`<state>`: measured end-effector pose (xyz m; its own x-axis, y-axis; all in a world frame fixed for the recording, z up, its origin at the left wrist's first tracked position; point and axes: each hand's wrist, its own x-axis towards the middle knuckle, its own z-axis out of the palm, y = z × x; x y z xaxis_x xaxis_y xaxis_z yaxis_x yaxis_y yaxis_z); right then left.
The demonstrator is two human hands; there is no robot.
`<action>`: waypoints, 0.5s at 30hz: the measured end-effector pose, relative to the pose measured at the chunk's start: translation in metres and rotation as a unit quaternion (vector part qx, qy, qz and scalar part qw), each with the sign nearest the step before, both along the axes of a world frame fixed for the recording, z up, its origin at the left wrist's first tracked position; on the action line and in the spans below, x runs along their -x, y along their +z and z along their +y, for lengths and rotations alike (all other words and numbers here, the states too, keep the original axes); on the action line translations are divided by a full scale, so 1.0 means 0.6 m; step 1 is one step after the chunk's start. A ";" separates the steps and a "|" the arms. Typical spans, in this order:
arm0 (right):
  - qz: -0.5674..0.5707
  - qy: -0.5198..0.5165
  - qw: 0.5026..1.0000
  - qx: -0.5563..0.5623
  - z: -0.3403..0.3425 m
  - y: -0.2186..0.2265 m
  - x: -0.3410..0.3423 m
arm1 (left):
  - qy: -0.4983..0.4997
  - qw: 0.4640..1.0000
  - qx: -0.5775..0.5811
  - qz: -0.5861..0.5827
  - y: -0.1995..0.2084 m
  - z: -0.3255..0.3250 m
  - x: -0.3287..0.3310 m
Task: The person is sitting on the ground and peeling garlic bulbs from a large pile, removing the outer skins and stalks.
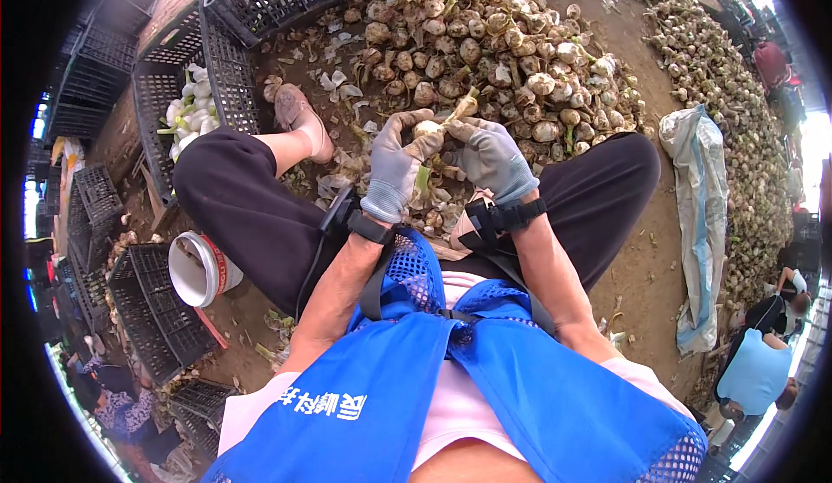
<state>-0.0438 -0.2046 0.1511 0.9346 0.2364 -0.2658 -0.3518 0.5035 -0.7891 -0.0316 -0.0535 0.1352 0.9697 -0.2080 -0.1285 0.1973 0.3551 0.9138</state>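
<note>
Between my knees, both gloved hands meet at a garlic bulb (427, 128) with a pale, dry stem (462, 109). My left hand (397, 161), in a grey work glove, is closed round the bulb, whose whitish side shows between thumb and fingers. The stem angles up to the right, and my right hand (496, 155), gloved too, pinches at it with bent fingers. Just beyond the hands rises a heap of unpeeled, soil-stained garlic (485, 41). Loose skins and leaf scraps (338, 89) lie on the ground below and left of the hands.
At left, a black plastic crate (160, 80) holds cleaned white garlic (192, 110). Beside my left knee are a white bucket (195, 271) and another black crate (156, 310). A pale woven sack (700, 223) lies right, before a long garlic pile (754, 180). Other people sit at both sides.
</note>
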 end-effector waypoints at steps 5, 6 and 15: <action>0.053 -0.029 0.990 -0.124 0.006 0.004 0.006 | 0.054 0.997 0.055 0.000 -0.001 0.003 -0.004; 0.061 -0.040 0.991 -0.116 0.008 0.005 0.006 | 0.054 0.998 0.033 -0.002 0.000 0.003 -0.003; 0.011 -0.070 0.997 0.017 0.005 -0.001 -0.007 | 0.072 0.856 -0.335 -0.387 0.017 -0.002 -0.003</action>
<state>-0.0394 -0.2016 0.1507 0.9518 0.0942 -0.2919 -0.2969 0.5221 -0.7996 -0.0298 -0.0547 0.1456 0.8273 -0.2105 0.5207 -0.5616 -0.3305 0.7586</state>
